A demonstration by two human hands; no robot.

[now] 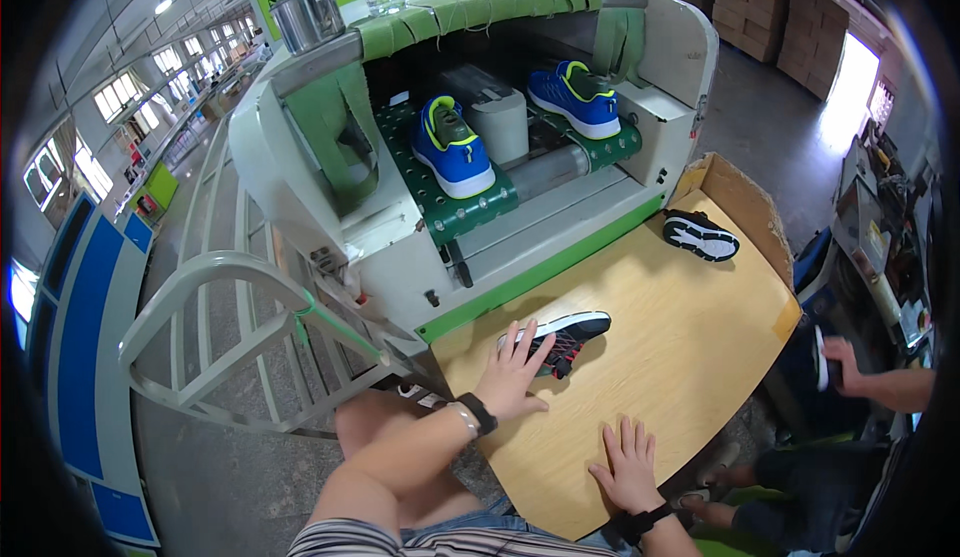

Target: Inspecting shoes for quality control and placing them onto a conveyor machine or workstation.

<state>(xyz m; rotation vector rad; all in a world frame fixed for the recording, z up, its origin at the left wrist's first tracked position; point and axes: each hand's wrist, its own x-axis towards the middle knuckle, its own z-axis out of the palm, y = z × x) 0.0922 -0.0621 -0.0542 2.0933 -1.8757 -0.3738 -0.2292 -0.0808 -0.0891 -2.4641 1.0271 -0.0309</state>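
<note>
My left hand (512,375) is open, its fingers spread over the heel end of a black shoe (572,342) with red laces and a white sole. That shoe lies on its side on the wooden table (660,327); whether the fingertips press on it I cannot tell. Nearer to me, my right hand (632,465) lies flat on the tabletop with fingers apart, holding nothing. A second black shoe (702,237) rests on its side at the table's far right, its black-and-white sole showing.
Beyond the table stands a machine with a green perforated belt (470,212) carrying two blue shoes (452,149). A metal rack (250,347) is at left. Cardboard (735,192) edges the far right. At right, another person's hand (845,367) holds a white-soled item.
</note>
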